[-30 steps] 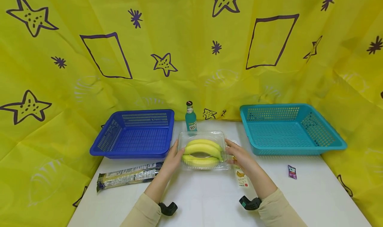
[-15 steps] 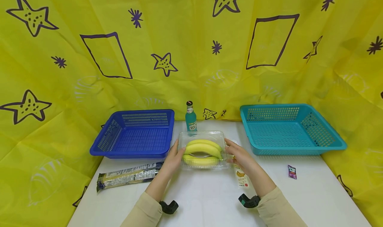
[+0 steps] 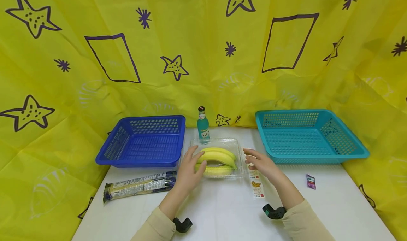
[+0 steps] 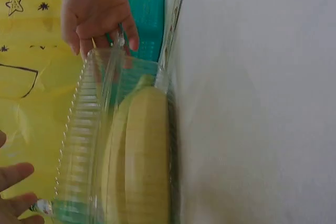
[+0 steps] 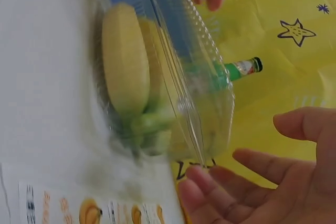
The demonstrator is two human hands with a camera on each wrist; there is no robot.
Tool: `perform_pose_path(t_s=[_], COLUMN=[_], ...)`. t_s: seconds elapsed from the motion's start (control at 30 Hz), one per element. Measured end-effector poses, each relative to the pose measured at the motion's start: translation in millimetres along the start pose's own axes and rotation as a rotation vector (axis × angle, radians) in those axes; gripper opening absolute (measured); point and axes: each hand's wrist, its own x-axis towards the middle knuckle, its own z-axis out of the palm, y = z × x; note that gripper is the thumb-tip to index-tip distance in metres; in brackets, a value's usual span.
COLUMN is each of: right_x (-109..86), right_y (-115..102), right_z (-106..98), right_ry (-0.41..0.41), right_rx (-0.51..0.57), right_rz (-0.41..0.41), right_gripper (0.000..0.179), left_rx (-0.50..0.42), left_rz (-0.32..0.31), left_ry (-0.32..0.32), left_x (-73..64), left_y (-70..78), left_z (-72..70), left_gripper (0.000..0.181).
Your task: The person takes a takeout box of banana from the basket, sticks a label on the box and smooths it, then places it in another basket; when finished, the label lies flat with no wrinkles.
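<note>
Both hands lie about a clear plastic container (image 3: 229, 142), which rests on the white surface (image 3: 219, 212), centrally between the left and right edges and toward the rear edge. The container holds yellow bananas (image 3: 217, 157) laid lengthwise from left to right, their greenish stems at the right end; its ribbed, transparent walls are evident in both wrist views.

The left hand (image 3: 187, 174) is unclenched and grasps nothing, its fingers and thumb spread at the container's left front corner; in the head view it overlaps that corner, and contact cannot be determined. The right hand (image 3: 264, 166) is likewise unclenched and free of any grip, its fingers extended just beside the container's right side; whether a fingertip touches the rim cannot be determined. A black wrist device (image 3: 183, 225) is worn at the left wrist, and a similar unit (image 3: 274, 211) at the right.

A printed card (image 3: 257, 189) with banana pictures lies to the right of the container, partly covered in the head view by the right hand. Behind the container, near the rear edge, a blue-green bottle (image 3: 203, 128) stands upright. A blue basket (image 3: 140, 162) occupies the rear left corner, with a long packet (image 3: 141, 186) in front of it toward the left edge. A teal basket (image 3: 311, 160) occupies the rear right corner, with a small purple sachet (image 3: 311, 181) in front. A yellow curtain (image 3: 203, 32) with dark star outlines rises beyond the rear edge.
</note>
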Motion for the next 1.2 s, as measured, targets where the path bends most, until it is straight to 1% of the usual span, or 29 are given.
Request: perform_pose_path(t_s=[0.07, 0.1, 0.17, 0.23, 0.27, 0.33, 0.4, 0.47, 0.53, 0.6, 0.67, 0.73, 0.87, 1.0, 1.07, 1.2], right_x=[-2.6, -3.5, -5.1, -6.2, -6.5, -7.1, -7.4, -7.5, -7.0, -6.4, -6.0, -5.2, -4.4, -3.3, -2.4, -1.3], right_y=[1.5, 2.7, 5.6, 9.5, 12.0, 17.6, 23.9, 30.3, 36.8, 42.7, 47.4, 52.9, 61.2, 67.3, 70.0, 72.5], right_z=[-3.2, -4.6, -7.1, -9.5, -10.7, -13.2, -15.4, -17.0, -17.8, -17.9, -17.6, -17.1, -15.3, -12.8, -11.9, -10.4], right_ry=[0.020, 0.027, 0.040, 0.052, 0.061, 0.073, 0.086, 0.089, 0.087, 0.083, 0.075, 0.068, 0.051, 0.046, 0.048, 0.048], right_rx=[-0.038, -0.053, -0.101, -0.141, -0.163, -0.207, -0.246, -0.286, -0.323, -0.359, -0.381, -0.394, -0.380, -0.378, -0.389, -0.416], right_rz=[-0.013, -0.020, -0.037, -0.059, -0.067, -0.089, -0.095, -0.097, -0.101, -0.114, -0.140, -0.167, -0.215, -0.242, -0.252, -0.277], right_gripper=[0.049, 0.048, 0.046, 0.044, 0.043, 0.040, 0.037, 0.034, 0.032, 0.030, 0.026, 0.021, 0.010, 0.007, 0.007, 0.008], left_rx=[-0.005, -0.016, -0.036, -0.043, -0.052, -0.064, -0.074, -0.076, -0.073, -0.068, -0.060, -0.042, 0.000, 0.033, 0.046, 0.079], left_rz=[0.121, 0.184, 0.302, 0.417, 0.459, 0.510, 0.529, 0.527, 0.537, 0.540, 0.531, 0.518, 0.474, 0.438, 0.436, 0.458], left_ry=[-0.003, -0.017, -0.066, -0.133, -0.184, -0.302, -0.437, -0.568, -0.673, -0.752, -0.803, -0.829, -0.846, -0.857, -0.862, -0.863], left_x=[-3.1, -4.6, -7.6, -10.1, -11.1, -12.6, -13.2, -13.1, -13.0, -13.3, -13.9, -14.3, -14.1, -11.5, -9.8, -7.1], left_y=[7.9, 11.8, 19.6, 26.7, 30.0, 35.9, 40.2, 42.6, 43.8, 44.4, 44.2, 42.6, 39.6, 38.4, 37.2, 34.3], left_z=[2.4, 4.0, 7.9, 12.8, 15.4, 20.9, 27.2, 34.1, 41.2, 48.1, 54.9, 62.7, 77.4, 89.0, 94.3, 102.0], left_gripper=[0.035, 0.032, 0.029, 0.027, 0.027, 0.028, 0.030, 0.033, 0.035, 0.036, 0.039, 0.041, 0.044, 0.047, 0.048, 0.048])
